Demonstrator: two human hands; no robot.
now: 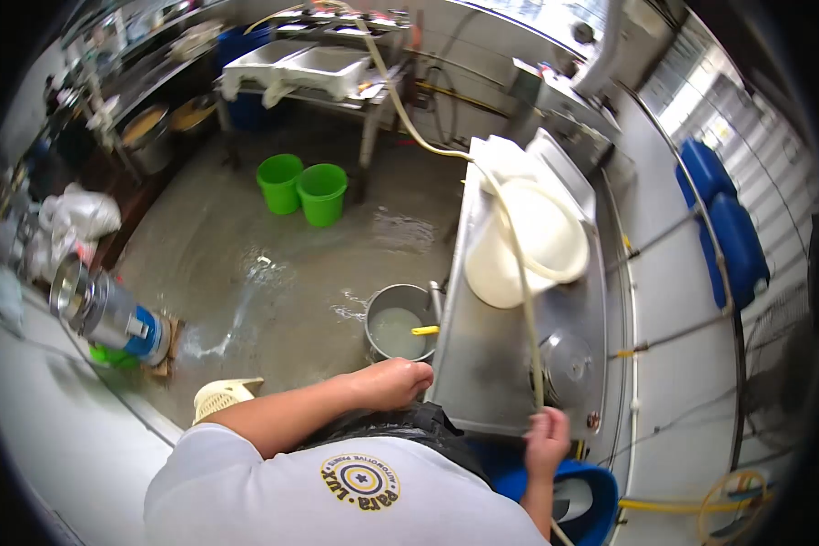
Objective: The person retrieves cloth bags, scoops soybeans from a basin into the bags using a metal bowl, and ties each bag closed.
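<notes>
My right hand (548, 440) is closed round a pale hose (530, 314), at the near end of a steel counter (496, 364). The hose runs up over the counter, past a large cream tub (489, 268), toward the back table. My left hand (393, 383) is curled closed beside the counter's left edge, in front of my body. What it holds, if anything, is hidden. Just beyond it on the floor stands a metal pot (373, 314) with cloudy liquid inside and a yellow handle (425, 330) at its rim. A round metal lid-like piece (569, 362) lies on the counter near the hose.
Two green buckets (322, 198) stand on the wet floor (246, 237). A steel machine with a blue band (127, 318) is at left, near a cream stool (226, 395). A blue barrel (599, 482) sits below my right hand. White basins (323, 71) rest on the back table.
</notes>
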